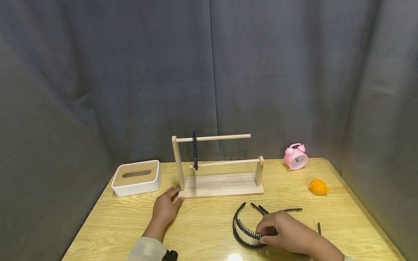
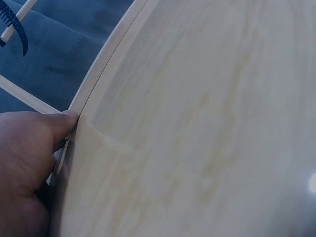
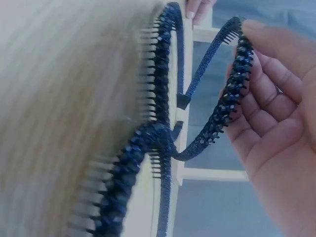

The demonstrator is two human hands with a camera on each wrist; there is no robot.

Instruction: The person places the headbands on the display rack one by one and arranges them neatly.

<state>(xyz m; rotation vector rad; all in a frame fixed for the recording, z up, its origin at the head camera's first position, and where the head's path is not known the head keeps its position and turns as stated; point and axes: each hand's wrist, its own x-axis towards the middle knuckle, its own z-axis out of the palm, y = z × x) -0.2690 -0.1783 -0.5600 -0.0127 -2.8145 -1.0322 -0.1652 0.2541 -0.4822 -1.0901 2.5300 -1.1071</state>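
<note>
A light wooden stand (image 1: 222, 185) with two horizontal rods is on the table. My left hand (image 1: 164, 207) grips the left front corner of its base, thumb in front and fingers by the tall post. A dark toothed headband (image 1: 195, 150) hangs on the upper rod near that post. At the front right, my right hand (image 1: 287, 232) pinches another dark headband (image 3: 236, 81), beaded and toothed, between thumb and fingers. More headbands (image 3: 118, 187) lie beside and under it; in the head view the hand partly hides them.
A white tissue box (image 1: 136, 188) with a wooden lid stands left of the stand. At the back right is a pink alarm clock (image 1: 296, 159), with an orange fuzzy ball (image 1: 318, 186) in front of it. Grey curtains (image 1: 156, 79) surround the table.
</note>
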